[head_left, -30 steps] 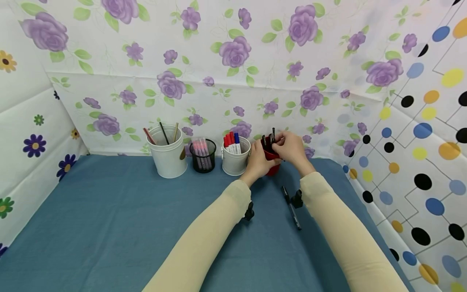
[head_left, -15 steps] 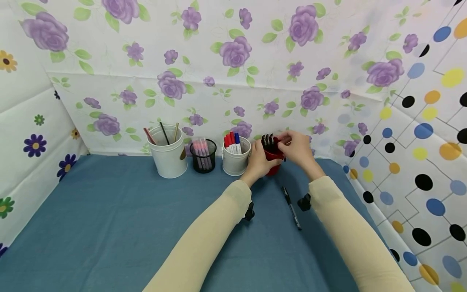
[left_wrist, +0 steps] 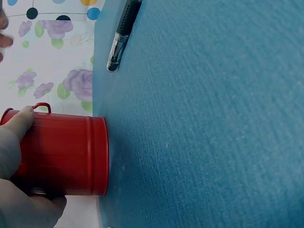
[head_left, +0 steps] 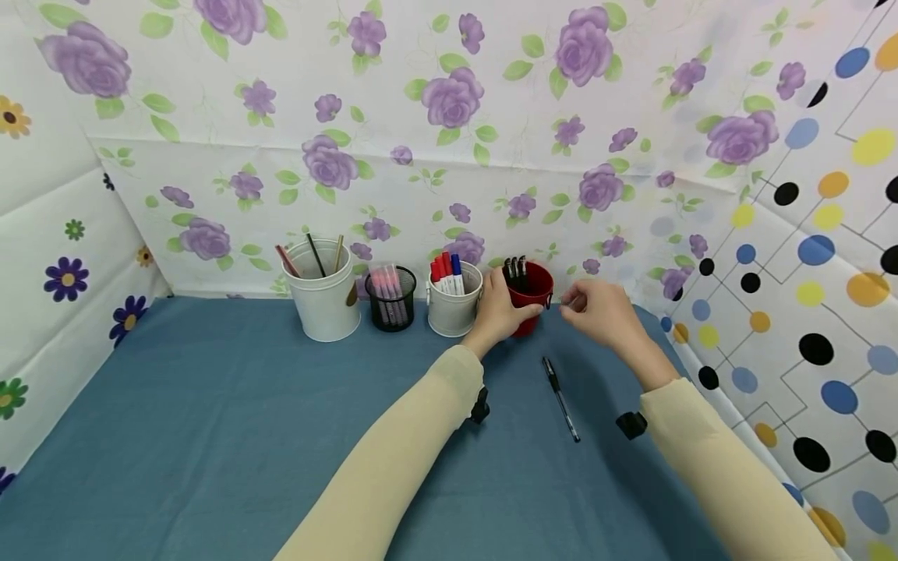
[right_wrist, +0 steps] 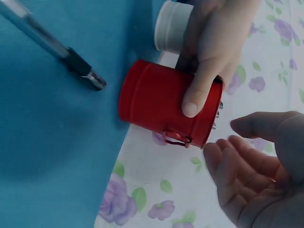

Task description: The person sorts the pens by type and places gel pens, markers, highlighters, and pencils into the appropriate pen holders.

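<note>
My left hand (head_left: pixel 496 308) grips a small red metal bucket (left_wrist: pixel 61 152), its thumb across the wall near the rim in the right wrist view. Several black pens (head_left: pixel 515 273) lean together at the bucket's left side, their clip ends above the rim. My right hand (head_left: pixel 602 312) is just right of the bucket, fingers loosely bent with nothing between them. In the right wrist view its fingertips are right by the rim. A clear-barrelled pen with a black grip (head_left: pixel 561 399) lies on the blue cloth in front of the bucket.
Left of the red bucket stand a white bucket (head_left: pixel 449 312) of red and blue markers, a black mesh cup (head_left: pixel 391 315) of pink pens and a larger white bucket (head_left: pixel 324 312) with 3 pencils. A floral curtain (head_left: pixel 393 195) hangs close behind them.
My right hand has come away from the pens in the red bucket and moved right and toward me. The pens now stand bunched at the left. My left hand has stayed on the bucket.
</note>
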`<action>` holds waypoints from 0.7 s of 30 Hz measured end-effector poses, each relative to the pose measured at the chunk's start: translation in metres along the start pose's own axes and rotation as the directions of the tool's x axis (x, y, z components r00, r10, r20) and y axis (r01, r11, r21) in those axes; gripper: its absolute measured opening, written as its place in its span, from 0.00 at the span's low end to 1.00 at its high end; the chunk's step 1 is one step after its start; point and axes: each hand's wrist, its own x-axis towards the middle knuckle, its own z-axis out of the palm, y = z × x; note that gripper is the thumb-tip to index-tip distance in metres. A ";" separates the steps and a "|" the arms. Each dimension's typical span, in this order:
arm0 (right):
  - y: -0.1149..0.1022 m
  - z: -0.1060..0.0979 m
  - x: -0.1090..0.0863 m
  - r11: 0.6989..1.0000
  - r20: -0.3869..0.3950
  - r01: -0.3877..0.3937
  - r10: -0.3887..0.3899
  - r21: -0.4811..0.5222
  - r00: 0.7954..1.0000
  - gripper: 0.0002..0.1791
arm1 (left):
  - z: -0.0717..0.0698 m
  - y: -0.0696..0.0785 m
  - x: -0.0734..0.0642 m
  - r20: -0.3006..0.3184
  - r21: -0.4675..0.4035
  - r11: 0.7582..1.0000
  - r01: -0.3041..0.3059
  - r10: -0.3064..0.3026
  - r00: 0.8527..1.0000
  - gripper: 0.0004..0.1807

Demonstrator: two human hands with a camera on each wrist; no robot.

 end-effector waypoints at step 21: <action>0.020 0.061 -0.050 0.992 0.250 -0.058 0.085 -0.110 0.965 0.08 | 0.001 -0.001 0.001 0.012 0.023 1.000 0.009 -0.009 1.000 0.53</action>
